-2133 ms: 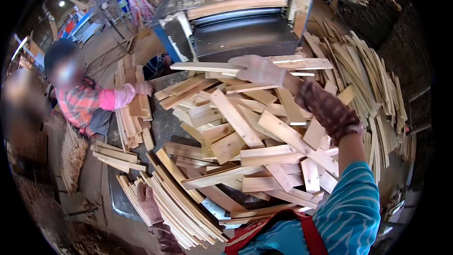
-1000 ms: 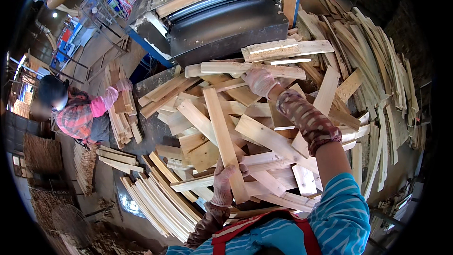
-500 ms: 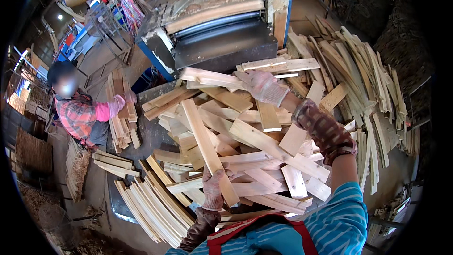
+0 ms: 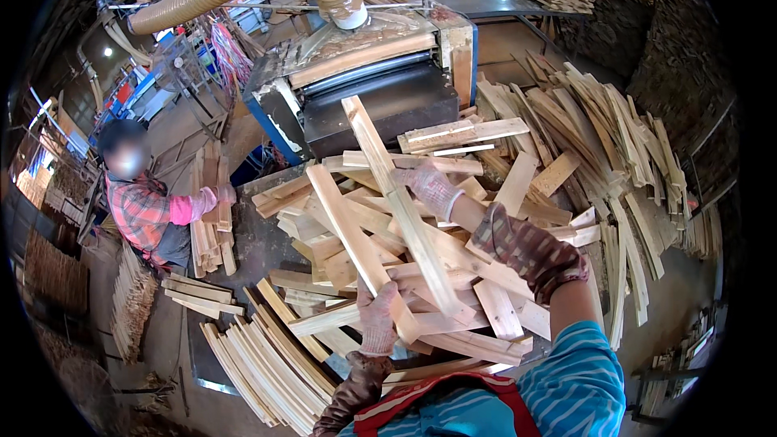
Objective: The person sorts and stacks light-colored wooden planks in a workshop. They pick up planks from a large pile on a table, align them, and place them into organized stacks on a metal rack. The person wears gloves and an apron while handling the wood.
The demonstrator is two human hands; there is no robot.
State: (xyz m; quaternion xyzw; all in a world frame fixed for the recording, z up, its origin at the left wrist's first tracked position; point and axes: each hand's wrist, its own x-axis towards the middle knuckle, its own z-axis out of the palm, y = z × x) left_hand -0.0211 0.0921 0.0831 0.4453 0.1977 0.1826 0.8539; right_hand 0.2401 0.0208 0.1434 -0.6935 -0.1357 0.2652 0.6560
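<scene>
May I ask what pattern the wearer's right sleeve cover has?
The right sleeve cover is brown with paler patches, clearest in head view.

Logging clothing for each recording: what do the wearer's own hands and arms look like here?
The left hand and the right hand both wear pale, pink-tinged knit gloves. Brown sleeve covers come above them; the right one has a lighter blocky pattern, the left looks darker. Higher up on the right is a turquoise short sleeve with pale stripes.
</scene>
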